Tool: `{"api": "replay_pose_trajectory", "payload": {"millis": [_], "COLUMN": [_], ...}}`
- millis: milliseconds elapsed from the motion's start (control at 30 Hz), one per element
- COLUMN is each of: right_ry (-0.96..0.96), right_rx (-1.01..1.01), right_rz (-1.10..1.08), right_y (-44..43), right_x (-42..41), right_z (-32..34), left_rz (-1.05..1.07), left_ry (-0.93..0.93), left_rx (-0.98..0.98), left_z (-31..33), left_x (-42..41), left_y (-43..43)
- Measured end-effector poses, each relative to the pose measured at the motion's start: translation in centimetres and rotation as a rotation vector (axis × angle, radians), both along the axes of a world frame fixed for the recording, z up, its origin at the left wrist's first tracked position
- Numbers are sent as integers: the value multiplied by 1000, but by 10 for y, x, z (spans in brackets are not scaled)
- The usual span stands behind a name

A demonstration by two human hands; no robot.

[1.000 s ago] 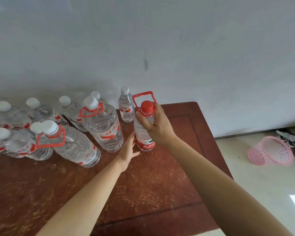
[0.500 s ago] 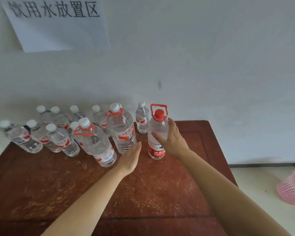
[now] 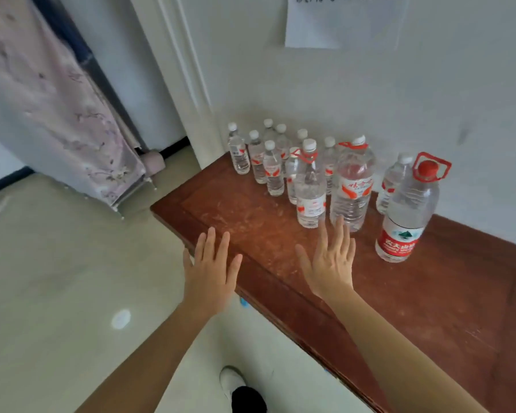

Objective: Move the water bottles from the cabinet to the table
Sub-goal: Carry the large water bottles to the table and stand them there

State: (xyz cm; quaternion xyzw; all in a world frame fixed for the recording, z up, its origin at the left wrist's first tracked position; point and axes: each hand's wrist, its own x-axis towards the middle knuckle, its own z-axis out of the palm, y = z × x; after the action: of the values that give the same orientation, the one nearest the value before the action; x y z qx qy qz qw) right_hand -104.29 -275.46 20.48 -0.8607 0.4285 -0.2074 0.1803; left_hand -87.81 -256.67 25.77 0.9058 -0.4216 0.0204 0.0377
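The right hand (image 3: 329,260) has let go of the red-capped bottle (image 3: 407,210), which it was holding near the neck half a second ago. Now both hands are free. The right one hovers over the surface (image 3: 447,299) with fingers straight and spread. The left hand (image 3: 210,272) is the same at the front edge near the left corner, and it holds nothing.

The bottle stands near the back edge, to the right of the other bottles (image 3: 280,165) and a little apart from the big ones. It is upright, so its long axis is vertical. The cap points to the ceiling, the red carry loop stands above the cap, and the label faces into the room.

I think this bottle is delivered, and the person is free to fetch the next one.
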Motion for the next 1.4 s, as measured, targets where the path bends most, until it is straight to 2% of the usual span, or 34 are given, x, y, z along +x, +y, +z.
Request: {"api": "replay_pose_trajectory", "payload": {"millis": [133, 400, 667, 867, 1067, 1200, 1400], "right_ry": [-21, -151, -347, -432, -490, -515, -458], "right_rx": [-102, -195, -366, -354, -299, -271, -269], "right_rz": [326, 766, 1268, 1465, 1645, 1743, 1832], "right_y": [79, 286, 616, 780, 905, 988, 1085], "right_x": [83, 231, 350, 392, 453, 531, 652], "right_z": [32, 94, 139, 153, 149, 134, 135], "left_rz": [261, 688, 1196, 1393, 1522, 1582, 1700], "left_ry": [-130, -291, -330, -443, -495, -535, -459], "left_rx": [-55, -165, -119, -165, -173, -116, -87], "left_z": [39, 92, 116, 134, 127, 123, 128], "left_x": [31, 64, 68, 69, 100, 166, 273], "left_y": [118, 365, 667, 798, 887, 959, 1042]}}
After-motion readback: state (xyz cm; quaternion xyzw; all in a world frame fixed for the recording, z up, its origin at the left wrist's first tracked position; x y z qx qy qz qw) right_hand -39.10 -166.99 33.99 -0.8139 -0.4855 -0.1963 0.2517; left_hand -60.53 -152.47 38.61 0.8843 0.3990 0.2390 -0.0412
